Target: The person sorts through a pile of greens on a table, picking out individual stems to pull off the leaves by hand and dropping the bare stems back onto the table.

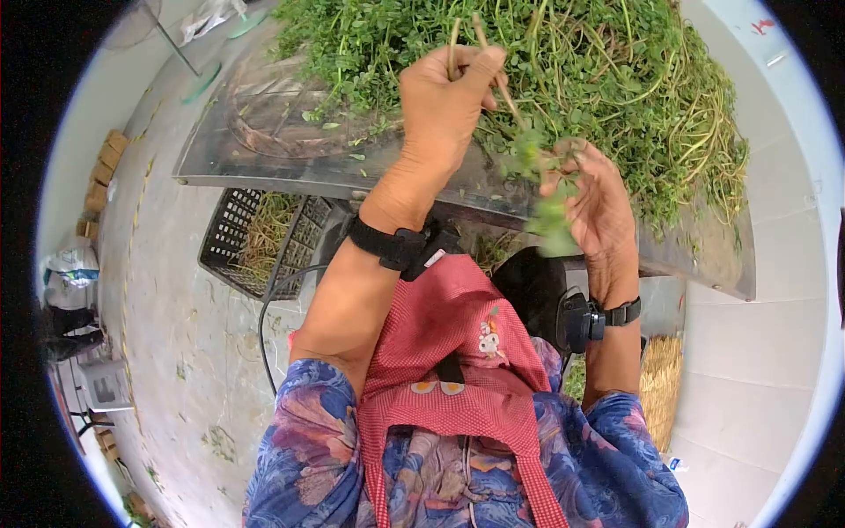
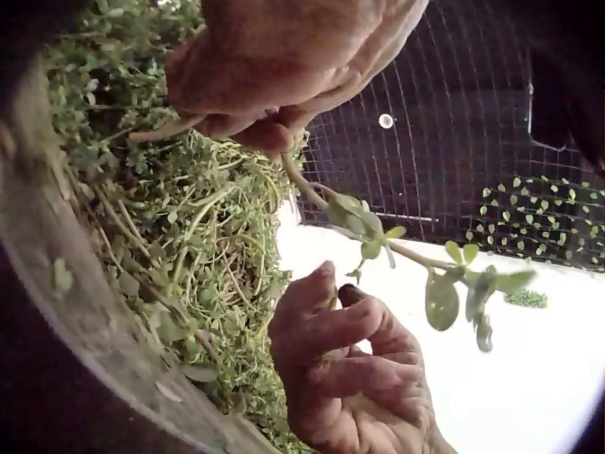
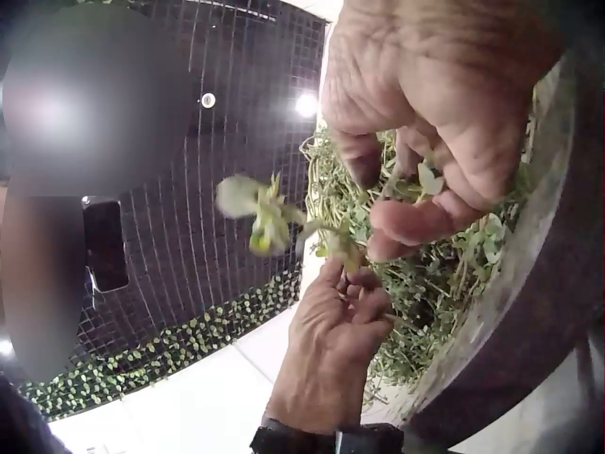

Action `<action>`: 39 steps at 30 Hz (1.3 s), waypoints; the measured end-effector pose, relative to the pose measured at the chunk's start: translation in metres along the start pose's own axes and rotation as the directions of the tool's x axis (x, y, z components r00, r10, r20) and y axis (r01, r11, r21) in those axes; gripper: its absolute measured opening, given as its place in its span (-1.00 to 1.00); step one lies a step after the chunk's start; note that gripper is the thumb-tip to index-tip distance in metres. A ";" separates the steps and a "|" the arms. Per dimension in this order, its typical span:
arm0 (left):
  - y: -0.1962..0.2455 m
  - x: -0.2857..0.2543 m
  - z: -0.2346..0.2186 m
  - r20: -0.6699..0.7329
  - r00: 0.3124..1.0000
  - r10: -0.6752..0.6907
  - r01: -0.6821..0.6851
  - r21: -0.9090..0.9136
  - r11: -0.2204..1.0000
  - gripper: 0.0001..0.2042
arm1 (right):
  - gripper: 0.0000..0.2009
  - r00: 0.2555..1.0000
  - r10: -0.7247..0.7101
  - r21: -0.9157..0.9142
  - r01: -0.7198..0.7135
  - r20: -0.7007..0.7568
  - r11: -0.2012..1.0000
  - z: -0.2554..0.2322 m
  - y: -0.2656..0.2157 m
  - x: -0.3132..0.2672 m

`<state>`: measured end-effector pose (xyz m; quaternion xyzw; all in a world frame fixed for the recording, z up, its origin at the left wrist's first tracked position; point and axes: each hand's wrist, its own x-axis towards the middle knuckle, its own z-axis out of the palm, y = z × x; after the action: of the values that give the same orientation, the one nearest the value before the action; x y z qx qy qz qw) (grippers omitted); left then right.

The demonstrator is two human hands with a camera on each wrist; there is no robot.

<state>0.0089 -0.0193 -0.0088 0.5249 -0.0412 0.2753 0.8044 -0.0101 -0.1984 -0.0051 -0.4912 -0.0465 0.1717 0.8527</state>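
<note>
1. In the head view, we saw the left hand (image 1: 444,106) pinching a leafy stem (image 1: 509,95) between thumb and fingers. The stem slanted down towards the right hand (image 1: 600,198), its leafy end blurred just beside those fingers. The right fingers were curled. Beyond both hands we saw a heap of greens (image 1: 634,79) on a tabletop (image 1: 201,163). Left of the left hand and lower, a black crate (image 1: 231,242) held more stems (image 1: 268,231). A red checked apron (image 1: 422,352) lay between the forearms.

2. In the left wrist view, we saw the left hand grasping the leafy stem, which stuck out past its fingers, above the right hand. The heap of greens lay beside both hands.

3. In the right wrist view, we saw the right hand with a small sprig (image 3: 431,180) caught in its curled fingers. Just below it, the left hand gripped the leafy stem, whose blurred leaves pointed away from the heap of greens.
</note>
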 end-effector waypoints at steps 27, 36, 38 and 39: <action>0.003 0.005 -0.010 -0.091 0.995 0.027 -0.026 0.018 1.000 -0.83 | -0.86 0.985 -0.050 -0.138 0.073 0.163 0.988 -0.001 0.042 0.001; 0.001 -0.001 0.000 -0.096 0.993 -0.062 0.057 -0.055 0.997 -0.83 | -0.47 0.992 0.009 0.034 -0.013 0.126 0.999 0.019 0.033 -0.003; -0.001 -0.002 0.002 -0.103 0.993 -0.051 0.046 -0.049 0.998 -0.83 | -0.38 0.962 0.021 0.017 -0.027 0.273 0.999 0.015 0.031 -0.001; 0.000 -0.003 0.002 -0.108 0.993 -0.042 0.038 -0.043 0.998 -0.83 | -0.35 0.965 -0.082 -0.017 0.089 0.250 0.996 0.020 0.032 -0.002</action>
<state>0.0072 -0.0226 -0.0089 0.4934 0.0076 0.2863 0.8213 -0.0249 -0.1683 -0.0215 -0.4753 -0.1764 0.1944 0.8398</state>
